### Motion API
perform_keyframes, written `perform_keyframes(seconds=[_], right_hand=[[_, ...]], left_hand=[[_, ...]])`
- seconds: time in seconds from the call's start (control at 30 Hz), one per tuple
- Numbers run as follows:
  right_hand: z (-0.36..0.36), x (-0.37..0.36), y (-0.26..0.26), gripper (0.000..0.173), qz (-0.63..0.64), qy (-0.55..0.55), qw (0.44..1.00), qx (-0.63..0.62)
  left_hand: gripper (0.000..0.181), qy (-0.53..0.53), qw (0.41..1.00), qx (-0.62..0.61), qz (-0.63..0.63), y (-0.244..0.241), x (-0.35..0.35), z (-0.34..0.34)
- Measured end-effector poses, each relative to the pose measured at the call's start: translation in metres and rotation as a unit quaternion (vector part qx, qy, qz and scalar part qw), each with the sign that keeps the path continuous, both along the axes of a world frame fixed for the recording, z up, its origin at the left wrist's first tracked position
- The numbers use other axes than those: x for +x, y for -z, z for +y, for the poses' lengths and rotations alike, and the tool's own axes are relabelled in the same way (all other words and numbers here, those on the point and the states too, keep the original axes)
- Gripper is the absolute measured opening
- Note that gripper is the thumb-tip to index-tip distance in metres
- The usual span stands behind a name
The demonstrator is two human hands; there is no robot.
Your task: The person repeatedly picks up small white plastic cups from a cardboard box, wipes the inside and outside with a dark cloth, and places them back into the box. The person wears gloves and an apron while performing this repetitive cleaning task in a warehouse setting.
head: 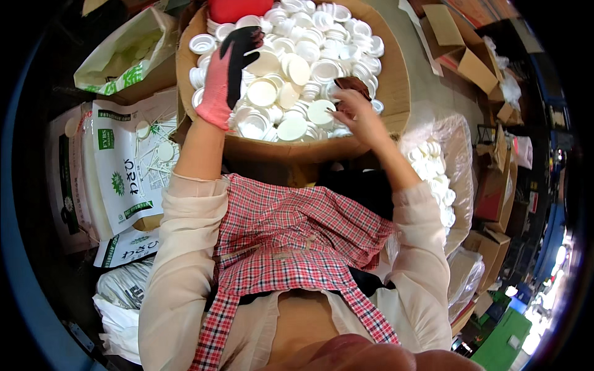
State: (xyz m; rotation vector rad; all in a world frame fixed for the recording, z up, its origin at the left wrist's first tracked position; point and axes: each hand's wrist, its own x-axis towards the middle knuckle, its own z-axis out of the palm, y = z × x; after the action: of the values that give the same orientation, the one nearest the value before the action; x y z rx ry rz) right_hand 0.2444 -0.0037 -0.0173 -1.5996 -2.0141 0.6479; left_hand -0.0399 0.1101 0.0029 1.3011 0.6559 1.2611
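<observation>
A big cardboard box point(297, 150) in front of me holds a heap of white plastic lids point(308, 51), mixed with flat cream discs point(262, 92). My left hand point(232, 69), in a pink and black work glove, reaches over the left part of the heap. Its thumb stands apart from the fingers, and nothing shows between them. Over the heap's right side is my right hand point(355, 113), with fingertips bent close to a pale disc point(320, 112). A dark brown thing point(355, 87) shows at its far side; whether the hand holds it is unclear.
Something red point(239, 9) lies at the box's far edge. Left stand an open plastic bag point(125, 55) and printed sacks point(123, 171) with thin white sticks and discs. A clear-plastic-lined container point(457, 185) of white parts stands right. Opened cartons point(464, 55) lie beyond.
</observation>
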Motion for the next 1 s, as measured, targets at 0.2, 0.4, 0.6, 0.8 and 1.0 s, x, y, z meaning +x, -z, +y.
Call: perform_keyframes(seconds=[0.2, 0.4, 0.6, 0.8, 1.0], right_hand=[[0.085, -0.066, 0.094, 0.037, -0.157, -0.139, 0.974, 0.09], [0.074, -0.055, 0.021, 0.016, -0.137, -0.086, 0.986, 0.03], [0.07, -0.093, -0.059, 0.031, 0.139, 0.039, 0.981, 0.127], [0.065, -0.131, 0.075, 0.04, -0.178, -0.072, 0.974, -0.124], [0.07, -0.122, 0.069, 0.022, -0.067, -0.003, 0.996, -0.063]], left_hand=[[0.033, -0.011, 0.999, -0.037, -0.008, -0.007, -0.003, -0.009], [0.046, -0.021, 0.985, -0.166, -0.045, 0.007, -0.007, -0.015], [0.083, 0.162, 0.826, -0.373, -0.39, -0.003, -0.013, -0.018], [0.083, 0.225, 0.825, -0.26, -0.448, -0.015, -0.035, -0.002], [0.081, 0.312, 0.784, -0.244, -0.479, -0.015, -0.027, -0.004]])
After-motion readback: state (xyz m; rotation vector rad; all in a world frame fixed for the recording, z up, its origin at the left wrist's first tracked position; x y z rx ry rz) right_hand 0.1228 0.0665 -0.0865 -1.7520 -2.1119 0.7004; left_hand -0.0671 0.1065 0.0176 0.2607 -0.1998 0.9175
